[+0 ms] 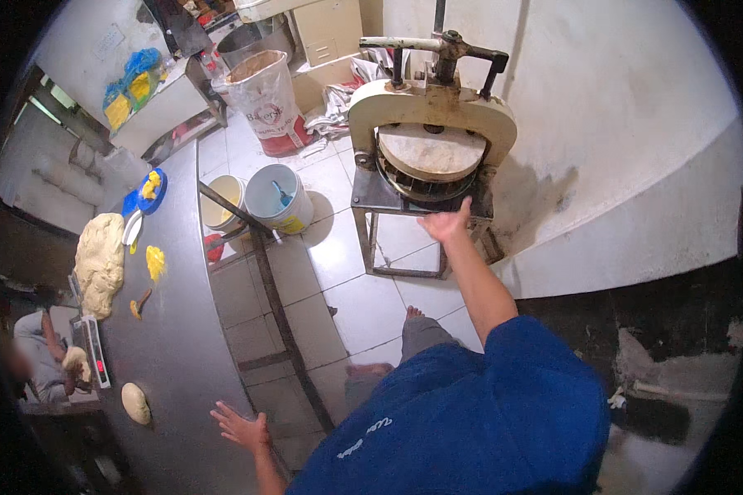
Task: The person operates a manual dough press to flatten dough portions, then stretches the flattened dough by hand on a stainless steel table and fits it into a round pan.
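Observation:
My right hand (pixel 447 221) reaches out with fingers apart at the front edge of a cream metal press machine (pixel 499 128), just below its round white plate (pixel 431 150). My left hand (pixel 243 427) is spread open at the edge of the steel table (pixel 169 330), holding nothing; I cannot tell whether it touches the surface. To its left lies a round dough piece (pixel 135 403). Farther along the table are a large slab of dough (pixel 99 264), a scale (pixel 96 353), a yellow smear (pixel 156 262), a wooden-handled tool (pixel 140 304) and a blue dish with yellow paste (pixel 150 188).
A co-worker (pixel 45 355) holds dough at the far left. Two buckets (pixel 276 198) stand on the tiled floor (pixel 346 305) between table and press, beside a dark metal frame (pixel 268 297). A sack (pixel 260 107) stands behind them. A white curved wall (pixel 602 148) rises at the right.

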`<move>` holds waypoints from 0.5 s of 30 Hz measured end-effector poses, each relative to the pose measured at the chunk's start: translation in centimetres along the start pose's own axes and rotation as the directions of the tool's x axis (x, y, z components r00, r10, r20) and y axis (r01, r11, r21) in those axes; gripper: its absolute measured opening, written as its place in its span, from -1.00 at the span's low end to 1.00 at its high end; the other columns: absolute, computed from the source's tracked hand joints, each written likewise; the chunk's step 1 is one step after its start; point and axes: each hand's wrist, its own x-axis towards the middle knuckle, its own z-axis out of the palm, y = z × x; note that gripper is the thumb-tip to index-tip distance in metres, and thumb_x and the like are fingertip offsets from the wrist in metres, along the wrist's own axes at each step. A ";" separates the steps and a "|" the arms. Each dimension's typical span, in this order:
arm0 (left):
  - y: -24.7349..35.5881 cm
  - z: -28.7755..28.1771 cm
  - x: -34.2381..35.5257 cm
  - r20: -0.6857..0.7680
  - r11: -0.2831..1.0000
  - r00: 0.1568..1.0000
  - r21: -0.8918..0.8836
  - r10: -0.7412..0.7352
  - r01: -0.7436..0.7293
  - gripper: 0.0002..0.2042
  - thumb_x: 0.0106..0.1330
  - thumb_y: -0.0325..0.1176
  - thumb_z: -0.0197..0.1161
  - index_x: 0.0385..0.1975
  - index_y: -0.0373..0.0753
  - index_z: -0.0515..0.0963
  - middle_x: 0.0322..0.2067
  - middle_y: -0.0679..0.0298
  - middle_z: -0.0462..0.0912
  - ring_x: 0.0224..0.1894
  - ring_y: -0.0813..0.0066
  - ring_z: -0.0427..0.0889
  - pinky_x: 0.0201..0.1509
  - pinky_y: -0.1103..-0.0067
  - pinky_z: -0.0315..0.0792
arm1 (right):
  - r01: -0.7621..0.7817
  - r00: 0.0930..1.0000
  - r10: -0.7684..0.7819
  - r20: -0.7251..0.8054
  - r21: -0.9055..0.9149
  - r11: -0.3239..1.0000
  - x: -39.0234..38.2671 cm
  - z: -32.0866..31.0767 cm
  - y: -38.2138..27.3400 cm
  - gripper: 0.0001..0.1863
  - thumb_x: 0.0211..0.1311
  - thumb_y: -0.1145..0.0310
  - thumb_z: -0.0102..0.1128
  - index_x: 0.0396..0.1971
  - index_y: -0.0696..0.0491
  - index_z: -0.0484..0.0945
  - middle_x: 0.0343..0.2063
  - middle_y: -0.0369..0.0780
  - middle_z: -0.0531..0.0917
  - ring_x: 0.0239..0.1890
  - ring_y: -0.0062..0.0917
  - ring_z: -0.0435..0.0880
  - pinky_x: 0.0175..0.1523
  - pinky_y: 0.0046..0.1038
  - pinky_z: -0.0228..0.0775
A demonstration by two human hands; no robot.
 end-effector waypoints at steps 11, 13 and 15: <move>11.4 -1.3 2.6 -0.106 0.825 0.842 -0.167 0.529 -0.539 0.08 -0.07 -0.23 0.55 0.57 -0.18 0.13 0.52 -0.17 0.16 0.50 -0.25 0.20 0.49 -0.05 0.16 | -0.320 0.944 0.170 -0.282 -0.659 0.680 -8.8 0.6 -0.7 0.01 0.28 -0.46 0.10 0.37 0.17 0.35 0.32 0.00 0.52 0.35 -0.07 0.47 0.43 0.15 0.20; 24.8 -4.6 4.3 -0.371 0.261 0.621 -0.674 0.690 -0.692 -0.34 0.17 -0.40 0.47 0.34 -0.28 0.47 0.30 -0.10 0.52 0.39 0.02 0.47 0.41 0.21 0.36 | 0.050 0.989 -0.146 -0.009 -0.918 0.392 -7.5 7.3 -2.1 -0.24 0.36 -0.30 0.16 0.18 0.12 0.54 0.17 -0.05 0.65 0.22 -0.24 0.61 0.37 0.05 0.31; 38.1 -10.8 5.4 -0.327 -0.059 0.393 -0.827 0.859 -0.559 -0.52 0.27 -0.46 0.43 0.22 -0.31 0.56 0.14 -0.01 0.67 0.19 0.12 0.67 0.25 0.33 0.53 | 0.419 0.905 -0.267 0.332 -0.812 0.407 -10.4 18.2 -1.9 -0.59 0.49 0.01 0.17 0.00 0.07 0.61 -0.10 -0.18 0.74 -0.01 -0.47 0.69 0.11 -0.26 0.55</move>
